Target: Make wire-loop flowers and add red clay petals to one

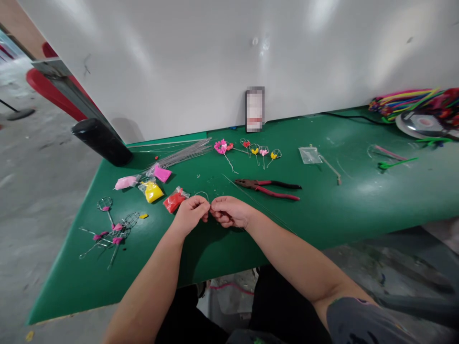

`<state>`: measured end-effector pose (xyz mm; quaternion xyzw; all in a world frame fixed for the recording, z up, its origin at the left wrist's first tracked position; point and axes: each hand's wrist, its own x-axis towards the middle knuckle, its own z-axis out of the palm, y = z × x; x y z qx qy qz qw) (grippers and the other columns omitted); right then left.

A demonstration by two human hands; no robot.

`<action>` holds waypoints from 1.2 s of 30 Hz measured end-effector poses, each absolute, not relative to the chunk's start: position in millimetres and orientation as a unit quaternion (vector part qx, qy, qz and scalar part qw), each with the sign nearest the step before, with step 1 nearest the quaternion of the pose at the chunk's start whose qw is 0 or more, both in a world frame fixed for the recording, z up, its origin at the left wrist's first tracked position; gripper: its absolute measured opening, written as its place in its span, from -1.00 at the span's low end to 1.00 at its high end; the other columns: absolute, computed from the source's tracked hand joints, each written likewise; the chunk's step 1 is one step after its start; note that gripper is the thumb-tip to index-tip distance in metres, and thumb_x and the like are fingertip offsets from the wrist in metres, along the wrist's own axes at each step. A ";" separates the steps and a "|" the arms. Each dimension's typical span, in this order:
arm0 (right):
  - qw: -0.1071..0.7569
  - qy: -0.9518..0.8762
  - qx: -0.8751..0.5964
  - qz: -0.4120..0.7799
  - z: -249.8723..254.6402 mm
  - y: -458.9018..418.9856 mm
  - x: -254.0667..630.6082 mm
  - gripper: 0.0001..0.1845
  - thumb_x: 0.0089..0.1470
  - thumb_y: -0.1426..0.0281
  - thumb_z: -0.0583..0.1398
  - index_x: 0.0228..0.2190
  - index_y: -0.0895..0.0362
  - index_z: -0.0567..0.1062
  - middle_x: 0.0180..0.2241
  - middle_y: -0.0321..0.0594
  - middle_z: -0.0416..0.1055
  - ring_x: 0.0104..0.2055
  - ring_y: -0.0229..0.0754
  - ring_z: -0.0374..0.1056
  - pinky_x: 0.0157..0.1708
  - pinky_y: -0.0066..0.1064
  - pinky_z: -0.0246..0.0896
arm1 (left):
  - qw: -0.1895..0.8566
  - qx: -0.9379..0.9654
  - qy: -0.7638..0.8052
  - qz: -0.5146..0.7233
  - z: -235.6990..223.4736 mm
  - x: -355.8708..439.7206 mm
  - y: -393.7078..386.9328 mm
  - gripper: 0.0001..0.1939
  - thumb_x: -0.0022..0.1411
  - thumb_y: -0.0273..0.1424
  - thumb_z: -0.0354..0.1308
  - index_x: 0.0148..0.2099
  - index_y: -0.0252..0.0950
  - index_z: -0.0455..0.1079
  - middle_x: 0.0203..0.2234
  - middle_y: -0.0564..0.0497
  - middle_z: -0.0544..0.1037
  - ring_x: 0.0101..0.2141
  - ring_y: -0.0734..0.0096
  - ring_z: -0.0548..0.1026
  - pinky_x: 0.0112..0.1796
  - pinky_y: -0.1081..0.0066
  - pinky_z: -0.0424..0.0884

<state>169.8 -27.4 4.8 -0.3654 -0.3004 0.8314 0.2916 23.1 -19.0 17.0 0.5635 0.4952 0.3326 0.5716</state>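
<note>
My left hand (192,212) and my right hand (229,210) meet fingertip to fingertip above the green table (322,215). Both pinch a thin metal wire (202,193), which arcs in a small loop just above my left fingers. A long straight wire (258,203) runs from beyond my right hand past my forearm. Red-handled pliers (270,187) lie just beyond my right hand. Small bags of red (174,200), yellow (152,190) and pink clay (162,173) lie beyond my left hand.
A bundle of straight wires (186,154) lies at the back left near a black cylinder (102,141). Finished wire flowers (247,148) sit mid-table, wire shapes (111,232) at the left. Coloured pipe cleaners (412,100) and a tape roll (423,124) are far right.
</note>
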 end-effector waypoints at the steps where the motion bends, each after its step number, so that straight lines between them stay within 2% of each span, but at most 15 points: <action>1: 0.290 -0.302 -0.364 0.832 4.1 -27.3 170.1 -0.86 -0.22 0.43 0.14 -0.61 0.15 0.22 -0.74 -0.50 0.16 -0.81 -0.52 -0.09 -0.83 -0.66 -0.32 | 0.573 0.570 0.489 0.329 17.3 22.4 -19.0 -0.88 -0.08 -0.40 0.09 -0.57 -0.31 0.25 -0.76 0.16 0.32 -0.69 0.61 0.29 -0.61 0.54 0.22; 20: 0.256 -0.349 -0.377 0.819 3.0 -28.0 171.6 -0.85 -0.22 0.41 0.16 -0.62 0.15 0.24 -0.77 -0.51 0.15 -0.81 -0.52 -0.06 -0.84 -0.68 -0.30 | 0.577 0.606 0.472 0.277 21.6 16.2 -18.6 -0.87 -0.08 -0.37 0.08 -0.56 -0.31 0.25 -0.78 0.14 0.34 -0.69 0.58 0.31 -0.59 0.53 0.21; 27: 0.256 -0.365 -0.401 0.800 7.8 -29.3 168.2 -0.83 -0.27 0.48 0.13 -0.66 0.12 0.16 -0.82 -0.56 0.06 -0.83 -0.52 -0.15 -0.85 -0.67 -0.35 | 0.575 0.589 0.501 0.268 25.5 18.0 -19.3 -0.91 -0.14 -0.42 0.06 -0.60 -0.31 0.23 -0.81 0.16 0.31 -0.73 0.59 0.28 -0.64 0.54 0.20; 32: 0.273 -0.385 -0.452 0.757 9.2 -30.4 164.8 -0.83 -0.24 0.51 0.11 -0.65 0.11 0.17 -0.87 -0.59 -0.05 -0.84 -0.51 -0.21 -0.84 -0.64 -0.38 | 0.592 0.548 0.525 0.272 25.8 21.3 -19.8 -0.92 -0.18 -0.44 0.05 -0.62 -0.30 0.22 -0.83 0.17 0.28 -0.76 0.61 0.25 -0.68 0.55 0.19; 36: 0.305 -0.395 -0.460 0.734 7.8 -30.9 164.1 -0.84 -0.18 0.51 0.11 -0.64 0.12 0.19 -0.87 -0.59 -0.03 -0.84 -0.51 -0.20 -0.84 -0.64 -0.34 | 0.613 0.514 0.533 0.277 23.4 22.9 -19.2 -0.92 -0.17 -0.41 0.06 -0.60 -0.30 0.22 -0.81 0.17 0.29 -0.76 0.60 0.27 -0.70 0.57 0.18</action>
